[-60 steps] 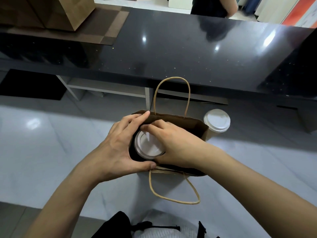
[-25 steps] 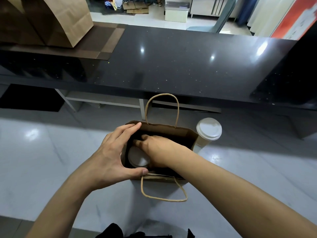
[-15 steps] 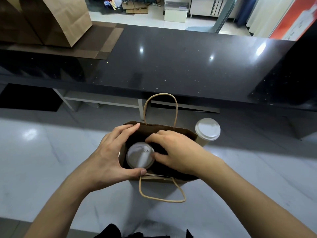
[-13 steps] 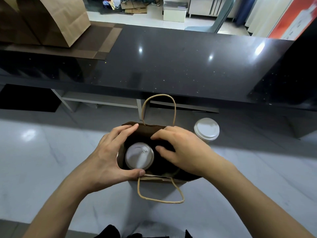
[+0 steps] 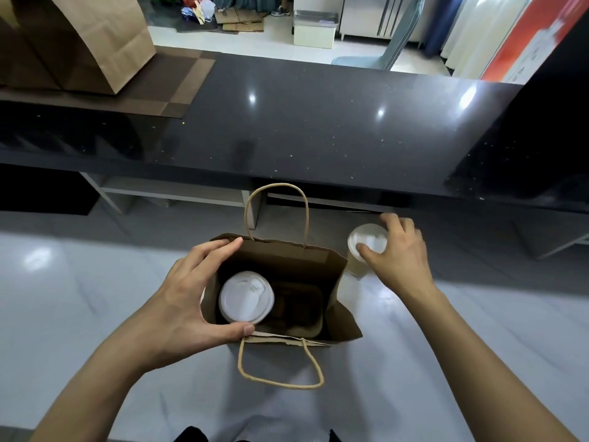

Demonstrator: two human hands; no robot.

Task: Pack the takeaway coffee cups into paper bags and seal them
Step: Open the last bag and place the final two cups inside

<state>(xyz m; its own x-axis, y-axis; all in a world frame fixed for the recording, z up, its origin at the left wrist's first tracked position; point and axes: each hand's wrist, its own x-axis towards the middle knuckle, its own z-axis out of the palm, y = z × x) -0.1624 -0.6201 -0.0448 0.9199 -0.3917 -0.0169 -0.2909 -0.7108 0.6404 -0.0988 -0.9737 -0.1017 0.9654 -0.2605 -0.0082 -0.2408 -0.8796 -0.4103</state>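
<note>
Brown paper bag [image 5: 331,269] holds one round-lidded cup [image 5: 246,297].

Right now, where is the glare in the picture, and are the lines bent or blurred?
Head view: bright glare spots sit on the black counter and the white table; the wide lens bows the counter edge; the bag and the cup inside look sharp; the right hand looks slightly soft.

An open brown paper bag [image 5: 331,309] is stood upright at lower centre, one white-lidded cup [image 5: 246,297] seated inside; a second cup [image 5: 366,247] is placed just right.
</note>
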